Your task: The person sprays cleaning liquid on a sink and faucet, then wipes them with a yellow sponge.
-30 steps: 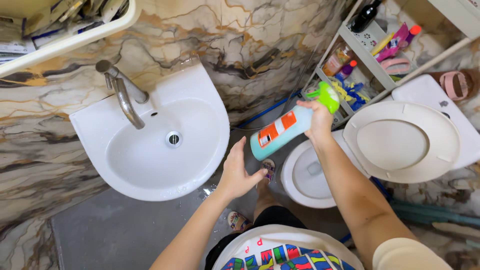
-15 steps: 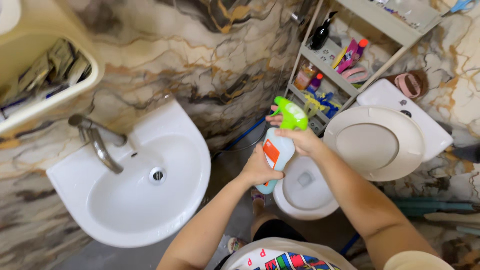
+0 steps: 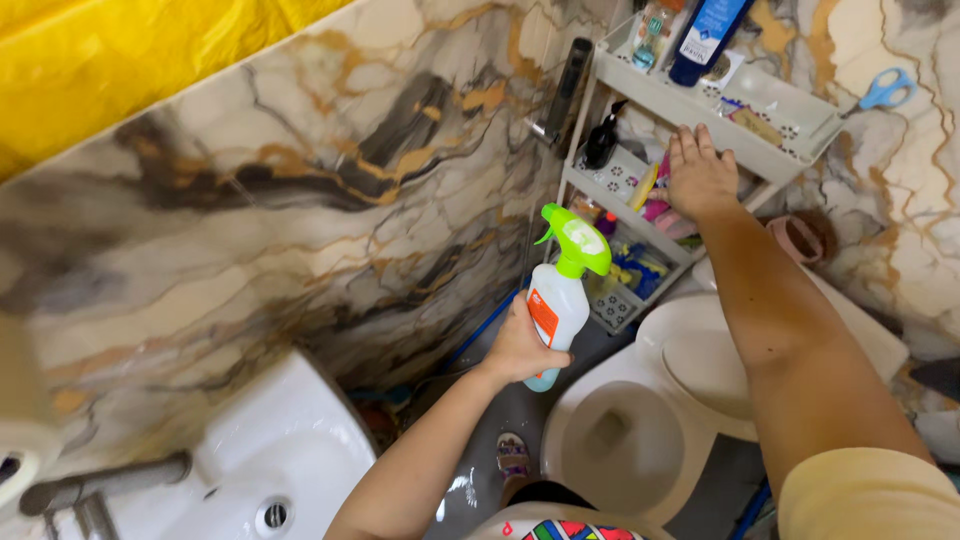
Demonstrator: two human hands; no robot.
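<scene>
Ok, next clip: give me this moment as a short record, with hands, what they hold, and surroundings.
Setting: bathroom, marble-patterned wall
Left hand: grip closed around a spray bottle, held upright, green trigger head on top
Right hand: open, fingers spread, reaching into the white rack, at its middle shelf
Rack contents: bottles, black pump bottle, blue scissors at its right end
Below: toilet with seat up, sink lower left

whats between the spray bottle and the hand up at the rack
In the head view, between the spray bottle and the right hand: only the white rack's cluttered middle shelf.
</scene>
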